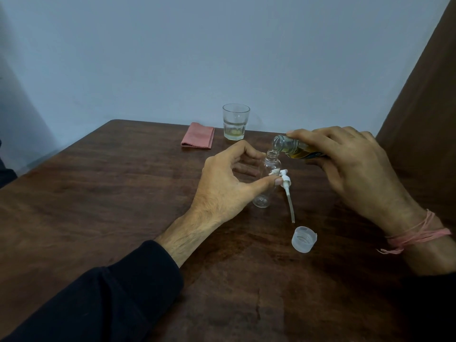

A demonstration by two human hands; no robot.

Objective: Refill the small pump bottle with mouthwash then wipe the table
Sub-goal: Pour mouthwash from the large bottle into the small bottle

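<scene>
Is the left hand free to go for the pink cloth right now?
Probably not yet. The left hand grips the small pump bottle while the right hand tips the mouthwash bottle over it. The path to the pink cloth itself looks unobstructed.

At the back stands a glass tumbler (236, 121), a little yellowish liquid in its bottom. Pale blue wall (172, 58) behind it.

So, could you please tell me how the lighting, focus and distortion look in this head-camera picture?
Head view: dim, cool, even light with soft shadows; wide-angle bending bows the table edges; the small pump bottle is clear and hard to read; the left hand and right hand look slightly soft; a faint sheen lies on the wood.
</scene>
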